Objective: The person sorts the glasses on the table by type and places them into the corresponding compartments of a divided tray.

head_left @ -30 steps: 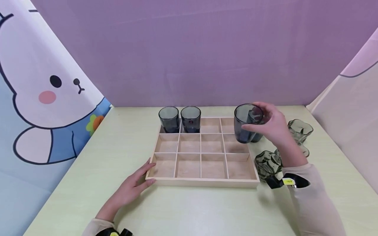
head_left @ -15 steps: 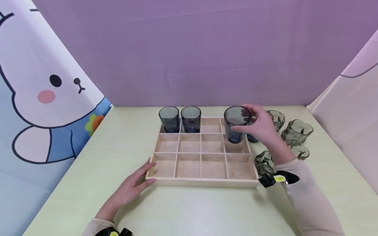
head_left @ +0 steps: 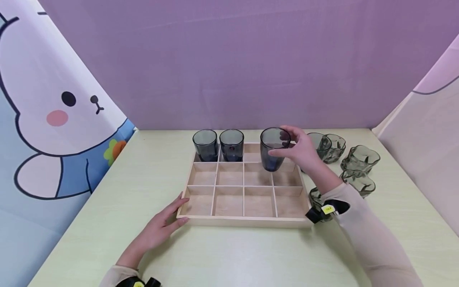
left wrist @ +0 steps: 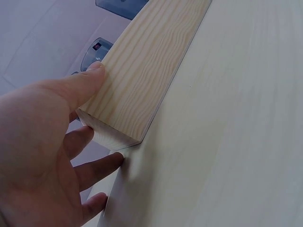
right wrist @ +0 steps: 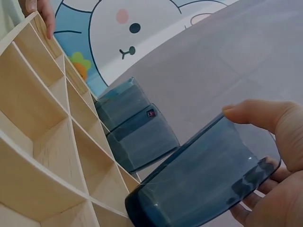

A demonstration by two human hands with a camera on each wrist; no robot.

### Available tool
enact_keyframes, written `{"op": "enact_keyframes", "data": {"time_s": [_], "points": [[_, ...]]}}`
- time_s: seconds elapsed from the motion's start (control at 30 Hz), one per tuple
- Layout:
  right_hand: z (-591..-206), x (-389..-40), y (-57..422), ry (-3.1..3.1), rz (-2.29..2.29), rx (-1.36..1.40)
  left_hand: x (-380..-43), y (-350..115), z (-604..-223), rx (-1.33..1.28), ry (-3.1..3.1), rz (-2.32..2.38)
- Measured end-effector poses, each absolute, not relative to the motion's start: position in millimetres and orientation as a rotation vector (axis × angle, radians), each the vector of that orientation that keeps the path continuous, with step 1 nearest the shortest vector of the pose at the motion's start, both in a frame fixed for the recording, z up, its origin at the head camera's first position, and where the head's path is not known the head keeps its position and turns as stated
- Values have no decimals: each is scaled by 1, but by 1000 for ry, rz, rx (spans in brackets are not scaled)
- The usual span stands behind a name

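My right hand [head_left: 304, 153] grips a dark blue-grey glass tumbler [right wrist: 184, 175] by its upper sides, thumb on the near side and fingers on the far side. In the head view the tumbler overlaps the back and middle rows of a wooden divided box [head_left: 245, 221], right of centre. Two matching tumblers, one far left [head_left: 205, 146] and one beside it [head_left: 231, 146], stand upright in back-row compartments. At the box's front left corner my left hand [head_left: 157, 230] holds on, thumb at the front wall [left wrist: 142, 71] and index finger at the side.
Right of the box stand another smooth tumbler [head_left: 321, 144], partly behind my hand, and several wavy greenish glasses, such as one near the right edge [head_left: 359, 158]. My right forearm partly covers one wavy glass [head_left: 315, 196]. A purple backdrop [head_left: 229, 67] rises behind the table.
My right hand has carried the tumbler leftward, from over the box's right edge to farther inside it. Glasses behind that arm now show more. The left hand and the box stay put.
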State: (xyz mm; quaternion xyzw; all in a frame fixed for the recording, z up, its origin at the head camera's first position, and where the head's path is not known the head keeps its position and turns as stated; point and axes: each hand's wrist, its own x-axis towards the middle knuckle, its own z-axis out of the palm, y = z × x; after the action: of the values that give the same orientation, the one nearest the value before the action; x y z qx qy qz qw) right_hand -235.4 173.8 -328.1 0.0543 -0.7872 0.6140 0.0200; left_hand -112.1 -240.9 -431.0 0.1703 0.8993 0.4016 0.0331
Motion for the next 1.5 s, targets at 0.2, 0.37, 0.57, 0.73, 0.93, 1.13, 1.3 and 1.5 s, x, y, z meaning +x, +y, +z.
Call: {"op": "enact_keyframes", "data": {"time_s": [0.2,0.37,0.57,0.73,0.93,1.13,1.3,1.5], "points": [[-328,-241,164,-2408,1907,148,-112,-241,-432,519,2770,1233],[-328,-249,158,-2353,1960,104,-112,-240,-430,515,2773,1240],[-331,-258,148,-2232,2085,60,-112,-239,-430,514,2763,1246],[-335,-263,142,-2206,2106,69,-112,-240,-431,516,2766,1245],[-337,-267,139,-2229,2121,76,-111,-239,-430,510,2753,1249],[-342,-273,139,-2347,2064,32,-109,-238,-427,501,2730,1261],[-347,-276,141,-2442,1996,6,-109,-238,-425,515,2737,1262],[-353,-282,140,-2528,1940,60,-108,-237,-425,498,2739,1254]]}}
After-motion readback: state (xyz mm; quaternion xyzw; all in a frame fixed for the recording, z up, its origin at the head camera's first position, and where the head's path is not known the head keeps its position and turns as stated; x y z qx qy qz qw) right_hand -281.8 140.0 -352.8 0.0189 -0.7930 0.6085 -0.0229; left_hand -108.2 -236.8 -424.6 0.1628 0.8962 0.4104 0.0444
